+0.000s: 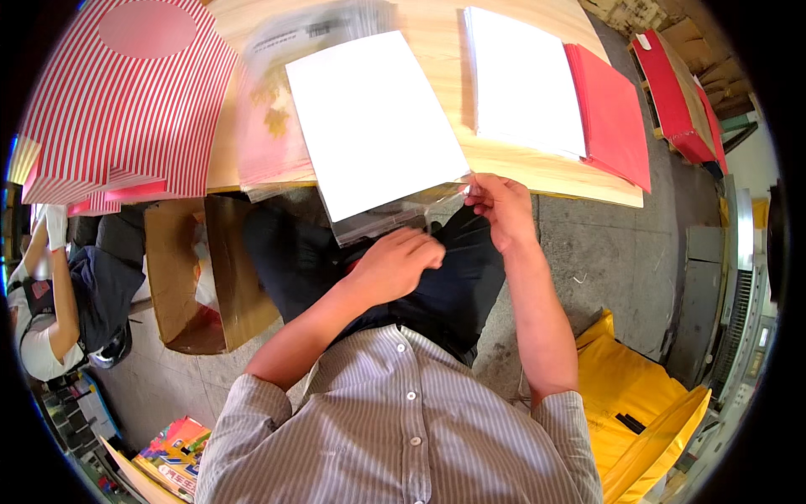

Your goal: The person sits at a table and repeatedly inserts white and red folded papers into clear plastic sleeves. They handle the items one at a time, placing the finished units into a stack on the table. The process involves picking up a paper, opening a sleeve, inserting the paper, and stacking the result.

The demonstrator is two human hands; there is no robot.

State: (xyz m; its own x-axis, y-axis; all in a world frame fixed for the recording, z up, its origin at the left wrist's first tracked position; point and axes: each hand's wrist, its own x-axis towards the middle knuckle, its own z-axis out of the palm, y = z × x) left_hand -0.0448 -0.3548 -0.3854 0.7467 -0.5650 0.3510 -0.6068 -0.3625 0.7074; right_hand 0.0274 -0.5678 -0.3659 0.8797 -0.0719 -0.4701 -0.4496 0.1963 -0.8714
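Note:
A white sheet [378,118] lies at the table's near edge, its lower corner jutting past it. Clear plastic film [395,214] shows along the sheet's near side, like the mouth of a clear plastic bag. At the sheet's near right corner, my right hand [505,212] pinches this film between thumb and fingers. My left hand [393,265] is just below the film, over my lap, with its fingers curled in. What those fingers hold, if anything, is hidden. Beneath the sheet, to the left, rests a pile of clear printed plastic bags [273,109].
At the right are a white stack [525,88] and a red stack [611,118]. Red-and-white striped sheets [126,101] cover the table's left. An open cardboard box [180,277] stands left of my legs, a yellow bag [625,403] at my right. Another person [54,311] sits far left.

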